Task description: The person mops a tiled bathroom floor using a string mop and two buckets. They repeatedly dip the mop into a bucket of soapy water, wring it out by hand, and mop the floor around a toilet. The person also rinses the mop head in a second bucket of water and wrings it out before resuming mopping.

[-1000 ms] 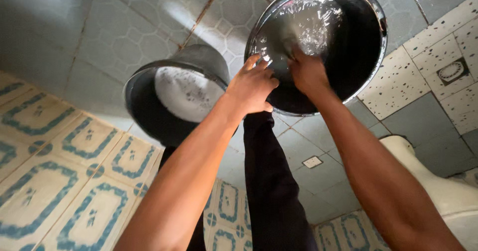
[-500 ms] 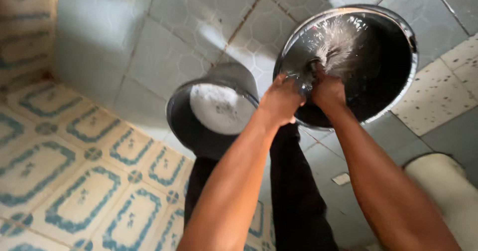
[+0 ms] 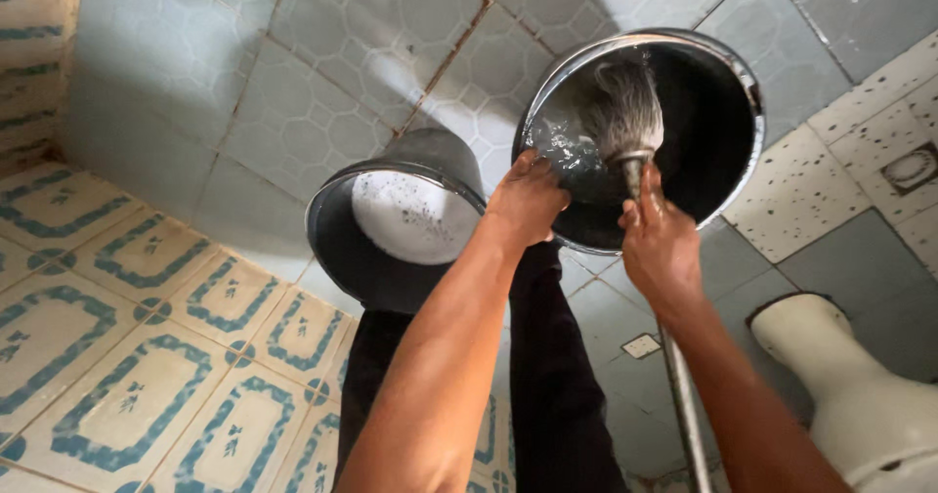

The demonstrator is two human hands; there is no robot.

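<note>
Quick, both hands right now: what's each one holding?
Left hand: closed on the basin rim.
Right hand: closed around the mop handle.

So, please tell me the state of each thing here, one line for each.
Mop: head dipped in the right bucket, wet.
Right bucket: upright, holds water.
Left bucket: upright, foamy water inside.
Left hand: gripping the right bucket's rim.
Right hand: closed around the mop handle.
Toilet: partly in view at right.
</note>
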